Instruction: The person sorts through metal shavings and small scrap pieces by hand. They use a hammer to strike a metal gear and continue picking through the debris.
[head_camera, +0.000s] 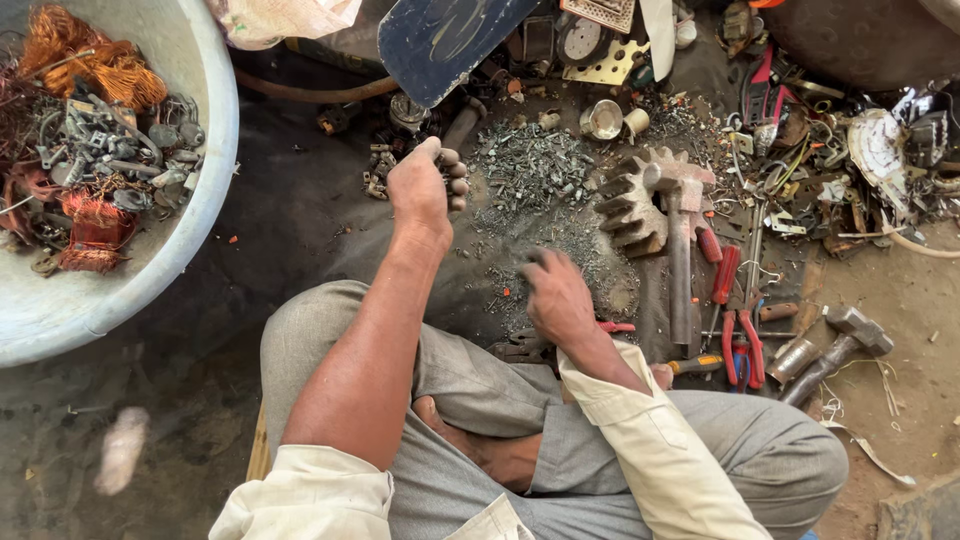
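Screws and small metal bits (530, 170) lie in a loose grey heap on the dark floor (290, 220) before our crossed legs, and they are the thing we are sorting. Going from large to small around them: the pale tub (205, 150) at our left holds copper windings and metal fittings; a big toothed gear (632, 205) sits just right of the heap with a hammer (680, 250) lying against it; red-handled pliers (742, 340) lie beside that. Our left hand (425, 190) is raised over the heap's left edge, curled into a fist, apparently around a few small pieces. Our right hand (555, 295) rests fingers-down at the heap's near edge, pinching among the bits; what it grips we cannot tell. We judge these pieces hard, light, sharp-edged and easily spilled, best taken by fingertip pinch or scooped handful.
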